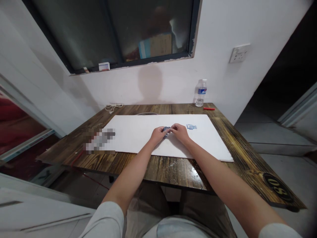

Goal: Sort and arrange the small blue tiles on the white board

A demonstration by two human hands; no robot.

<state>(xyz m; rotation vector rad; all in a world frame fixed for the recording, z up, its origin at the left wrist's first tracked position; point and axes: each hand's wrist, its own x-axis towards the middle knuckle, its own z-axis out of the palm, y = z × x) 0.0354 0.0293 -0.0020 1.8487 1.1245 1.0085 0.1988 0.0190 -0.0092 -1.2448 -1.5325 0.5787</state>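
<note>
Both hands meet over a white board (133,134) that lies on the wooden table. Between them is a small dark blue object (165,135), its kind too small to make out. My left hand (158,135) is closed around its left side. From the right, my right hand (180,132) pinches at the same object, with fingertips close to those of the left. On the board, just right of my right hand, lies a flat blue-and-white piece (191,127) with a row of small blocks or openings.
A clear bottle with a blue label (201,92) stands by the wall, near a red pen-like stick (209,108). A pale cord (113,107) lies at the back left. Something blurred out (100,141) covers the board's left end. The wooden table (170,168) carries an "08" disc (277,187).
</note>
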